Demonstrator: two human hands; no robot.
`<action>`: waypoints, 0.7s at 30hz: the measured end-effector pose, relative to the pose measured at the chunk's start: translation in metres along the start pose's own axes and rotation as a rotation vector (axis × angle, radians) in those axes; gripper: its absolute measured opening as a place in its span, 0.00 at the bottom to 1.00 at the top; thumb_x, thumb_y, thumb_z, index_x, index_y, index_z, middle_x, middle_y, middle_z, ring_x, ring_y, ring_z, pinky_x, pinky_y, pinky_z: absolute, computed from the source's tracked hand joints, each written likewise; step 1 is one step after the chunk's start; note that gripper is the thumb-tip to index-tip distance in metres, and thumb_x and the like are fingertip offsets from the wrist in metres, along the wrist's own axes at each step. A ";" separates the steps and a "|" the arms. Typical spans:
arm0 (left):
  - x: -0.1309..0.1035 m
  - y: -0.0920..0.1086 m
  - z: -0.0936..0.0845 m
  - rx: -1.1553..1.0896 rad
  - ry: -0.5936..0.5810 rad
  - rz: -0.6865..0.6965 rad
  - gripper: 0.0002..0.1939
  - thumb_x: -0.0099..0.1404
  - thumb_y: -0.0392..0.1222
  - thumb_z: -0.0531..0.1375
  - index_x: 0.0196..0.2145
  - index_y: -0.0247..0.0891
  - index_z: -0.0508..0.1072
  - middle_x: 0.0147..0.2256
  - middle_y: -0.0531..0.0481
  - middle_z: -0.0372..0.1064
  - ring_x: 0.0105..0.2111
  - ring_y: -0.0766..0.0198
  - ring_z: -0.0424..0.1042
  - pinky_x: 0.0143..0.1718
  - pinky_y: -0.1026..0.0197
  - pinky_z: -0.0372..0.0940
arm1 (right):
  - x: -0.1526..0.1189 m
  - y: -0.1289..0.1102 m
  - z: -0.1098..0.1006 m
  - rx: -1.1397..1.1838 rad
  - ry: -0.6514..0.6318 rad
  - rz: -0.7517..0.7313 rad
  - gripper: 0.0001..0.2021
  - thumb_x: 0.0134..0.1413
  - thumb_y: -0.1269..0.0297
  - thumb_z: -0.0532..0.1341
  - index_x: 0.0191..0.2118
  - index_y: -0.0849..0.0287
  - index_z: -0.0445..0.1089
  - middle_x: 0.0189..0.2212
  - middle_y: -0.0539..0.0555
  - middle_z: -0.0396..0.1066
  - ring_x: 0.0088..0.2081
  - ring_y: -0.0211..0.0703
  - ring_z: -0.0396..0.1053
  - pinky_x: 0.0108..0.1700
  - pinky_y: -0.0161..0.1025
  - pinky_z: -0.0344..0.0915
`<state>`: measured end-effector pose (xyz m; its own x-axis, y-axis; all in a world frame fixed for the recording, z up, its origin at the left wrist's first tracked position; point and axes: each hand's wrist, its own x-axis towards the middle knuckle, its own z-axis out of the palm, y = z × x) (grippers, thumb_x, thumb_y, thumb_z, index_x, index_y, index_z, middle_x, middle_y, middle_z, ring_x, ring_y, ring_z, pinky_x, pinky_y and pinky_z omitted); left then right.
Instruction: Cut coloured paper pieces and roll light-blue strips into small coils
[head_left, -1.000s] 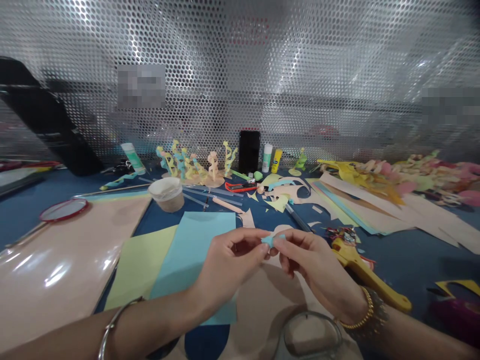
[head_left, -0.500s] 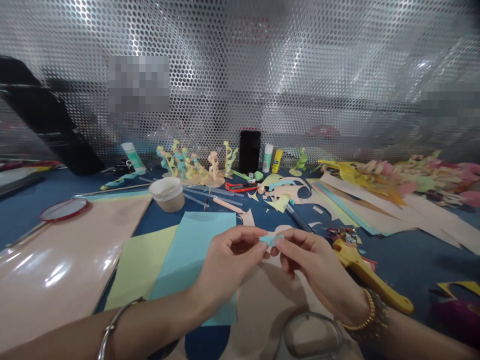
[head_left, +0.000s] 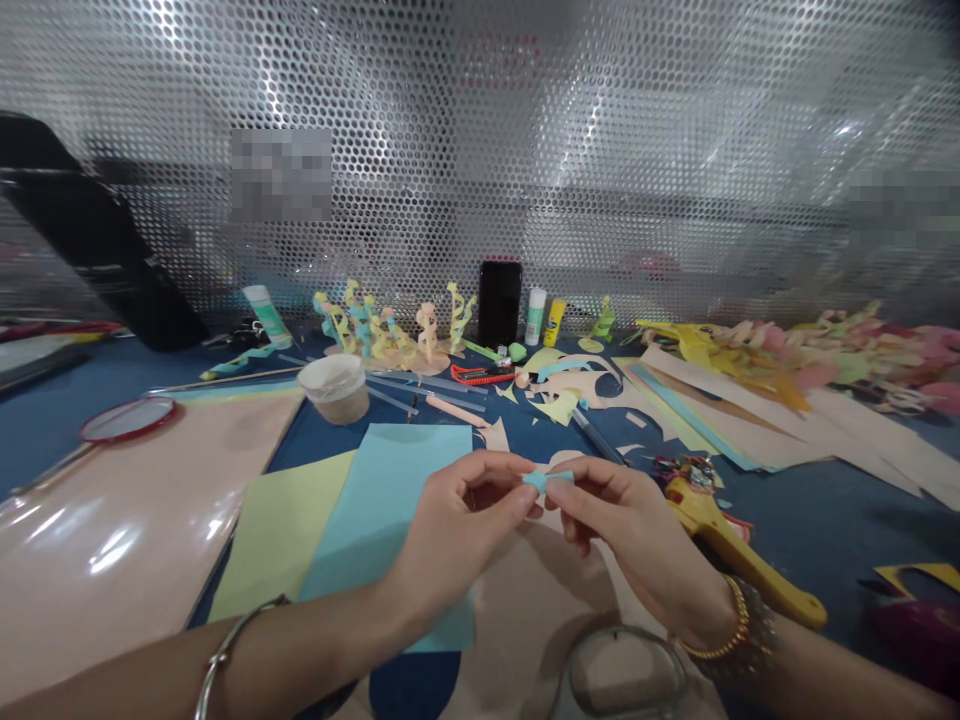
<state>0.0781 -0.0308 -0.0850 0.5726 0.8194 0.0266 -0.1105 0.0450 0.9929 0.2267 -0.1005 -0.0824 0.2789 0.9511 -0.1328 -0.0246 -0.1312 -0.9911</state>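
Between my two hands, at the middle of the view, is a small light-blue paper piece (head_left: 537, 482). My left hand (head_left: 469, 515) pinches its left side between thumb and fingers. On its right side the thumb and fingers of my right hand (head_left: 619, 510) are closed on it too. Both hands are just above a large beige paper (head_left: 536, 590). A light-blue sheet (head_left: 405, 470) lies left of them, partly under my left forearm, over a yellow-green sheet (head_left: 285, 520).
Scissors handles (head_left: 626, 675) lie at the front. A yellow glue gun (head_left: 735, 545) is on the right, a paper cup (head_left: 334, 390) at centre left. Curled paper figures (head_left: 367, 325), a phone (head_left: 500, 303) and glue sticks (head_left: 535, 316) stand at the back. Paper scraps (head_left: 592, 380) lie beyond my hands.
The small blue piece has turned slightly between my fingers, and more of a strip shows at its right. Both hands have hardly moved.
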 end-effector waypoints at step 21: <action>-0.003 0.003 0.000 0.022 0.006 -0.048 0.08 0.57 0.40 0.65 0.37 0.40 0.79 0.30 0.52 0.76 0.29 0.69 0.71 0.33 0.68 0.66 | -0.003 -0.004 -0.003 -0.200 0.017 -0.106 0.11 0.48 0.55 0.65 0.30 0.58 0.74 0.18 0.47 0.65 0.19 0.33 0.61 0.23 0.33 0.59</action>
<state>0.0762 -0.0331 -0.0818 0.5718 0.8201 -0.0221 -0.0653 0.0724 0.9952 0.2293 -0.1033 -0.0782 0.2864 0.9577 -0.0262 0.1957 -0.0853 -0.9769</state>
